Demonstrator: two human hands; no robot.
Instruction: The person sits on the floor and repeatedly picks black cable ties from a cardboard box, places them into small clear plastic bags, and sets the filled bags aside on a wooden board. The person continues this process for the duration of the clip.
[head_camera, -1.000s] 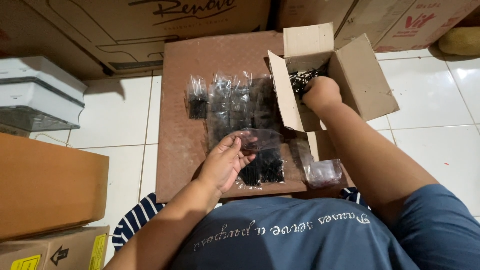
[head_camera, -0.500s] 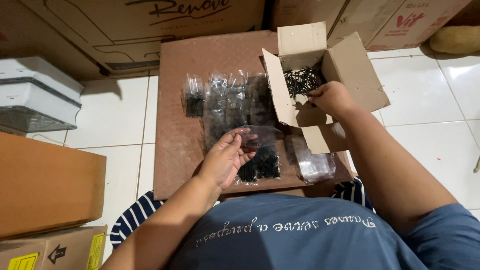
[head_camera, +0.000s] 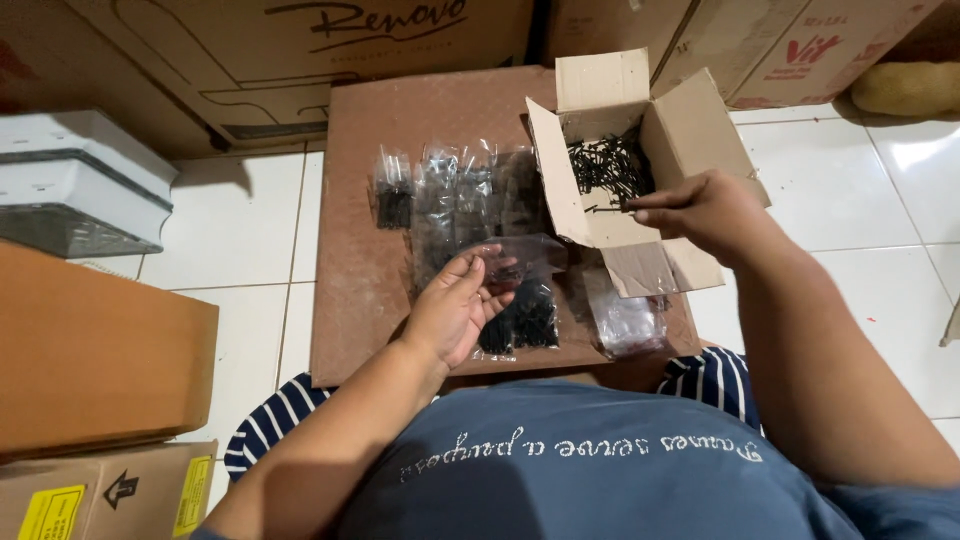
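Two hands worked over a brown board on the tiled floor. The right hand hovered at the near edge of an open box of black screws, fingers pinched on a few screws. Left of the box, the left hand held a clear bag open, palm up. Filled bags lay in a row left of the box; empty bags lay just in front of it.

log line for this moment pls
left hand: holds small clear plastic bag | right hand: pinches black screws over open cardboard box
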